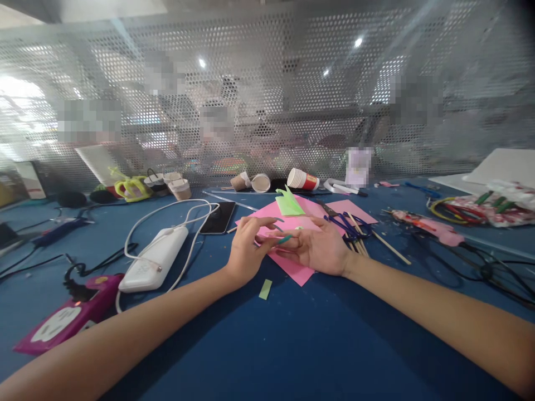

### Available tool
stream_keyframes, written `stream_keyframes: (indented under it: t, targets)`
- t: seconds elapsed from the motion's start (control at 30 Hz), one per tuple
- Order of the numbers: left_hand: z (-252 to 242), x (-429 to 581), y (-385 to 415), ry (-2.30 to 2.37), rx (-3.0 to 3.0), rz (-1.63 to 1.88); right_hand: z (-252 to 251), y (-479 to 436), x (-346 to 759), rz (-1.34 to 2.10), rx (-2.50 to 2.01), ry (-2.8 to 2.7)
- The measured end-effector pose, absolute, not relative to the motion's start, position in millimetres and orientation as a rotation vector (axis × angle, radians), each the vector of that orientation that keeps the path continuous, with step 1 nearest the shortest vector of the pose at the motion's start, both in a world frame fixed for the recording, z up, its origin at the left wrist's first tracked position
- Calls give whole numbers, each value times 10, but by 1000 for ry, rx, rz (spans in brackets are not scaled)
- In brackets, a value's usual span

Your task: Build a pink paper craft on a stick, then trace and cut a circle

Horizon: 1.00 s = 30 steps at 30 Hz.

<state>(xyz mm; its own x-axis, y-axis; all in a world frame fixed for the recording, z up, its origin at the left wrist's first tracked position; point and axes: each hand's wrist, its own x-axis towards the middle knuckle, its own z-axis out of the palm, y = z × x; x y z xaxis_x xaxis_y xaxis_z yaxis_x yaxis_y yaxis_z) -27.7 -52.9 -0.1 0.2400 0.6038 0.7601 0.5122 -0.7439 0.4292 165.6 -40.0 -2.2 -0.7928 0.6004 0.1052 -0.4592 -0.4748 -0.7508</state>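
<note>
My left hand (247,250) is curled, long-nailed fingers bent, meeting the fingers of my right hand over the pink paper (301,273). Whatever it pinches, if anything, is hidden. Palm up, my right hand (324,250) has its fingers stretched toward the left one. A tiny pale green bit (299,227) shows by the right thumb tip; whether it is held cannot be made out. Behind the hands, a folded bright green paper (289,204) lies on the pink sheets. In front of them, a small green paper strip (265,289) rests on the blue table (267,351).
Blue-handled scissors (349,224) and several wooden sticks (390,247) lie right of my hands. To the left are a phone (218,217), a white power bank (154,259) with cable and a purple power strip (69,314). Paper cups (303,179) stand against the perforated screen (267,111). A glue gun (430,225) lies right.
</note>
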Motion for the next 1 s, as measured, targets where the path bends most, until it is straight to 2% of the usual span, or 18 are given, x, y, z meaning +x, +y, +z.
stream_keyframes:
  t: [0.23, 0.4, 0.63, 0.8, 1.0]
  targets:
    - [2, -298, -532, 1131, 2591, 1677, 4, -409, 1675, 2276, -275, -1113]
    - [23, -350, -461, 844, 3022, 1492, -24, -385, 1688, 2235, -248, -1089]
    - [-21, -414, -380, 733, 3028, 1437, -17, -411, 1674, 2235, -245, -1115]
    - [17, -436, -415, 768, 3362, 1268, -3, -470, 1633, 2143, -277, -1129]
    - [65, -393, -480, 951, 3619, 1110, -27, -573, 1550, 1876, -336, -1282]
